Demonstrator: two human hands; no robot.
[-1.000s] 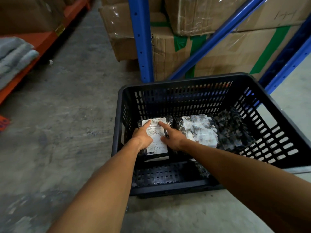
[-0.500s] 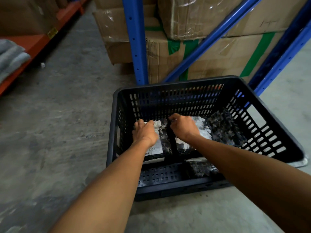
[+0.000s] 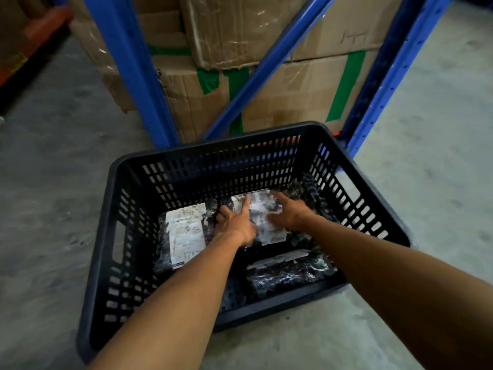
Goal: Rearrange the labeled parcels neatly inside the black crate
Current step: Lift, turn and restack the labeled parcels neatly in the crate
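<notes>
**Head view: both hands lying on the middle parcel in the crate**

Head view: the black crate (image 3: 170,166) is sitting on the concrete floor (image 3: 53,182), just in front of a blue rack (image 3: 133,76) stacked with cardboard boxes (image 3: 280,102). Inside it, four dark parcels are lying on the bottom. The left parcel (image 3: 185,233) is lying flat with its white label facing up. The middle parcel (image 3: 262,217), also labelled, is lying just beside it to the right. A dark parcel (image 3: 312,188) is leaning against the far right corner, and a fourth parcel (image 3: 288,273) is lying at the near right with a strip of white label showing.

The left hand (image 3: 236,222) is resting on the left edge of the middle parcel, fingers spread and pointing far, its grip released. The right hand (image 3: 290,212) is lying on the right side of the same parcel, fingers extended flat, grip also released; motion blur is softening both hands. Both forearms are reaching in over the near wall of the crate.
</notes>
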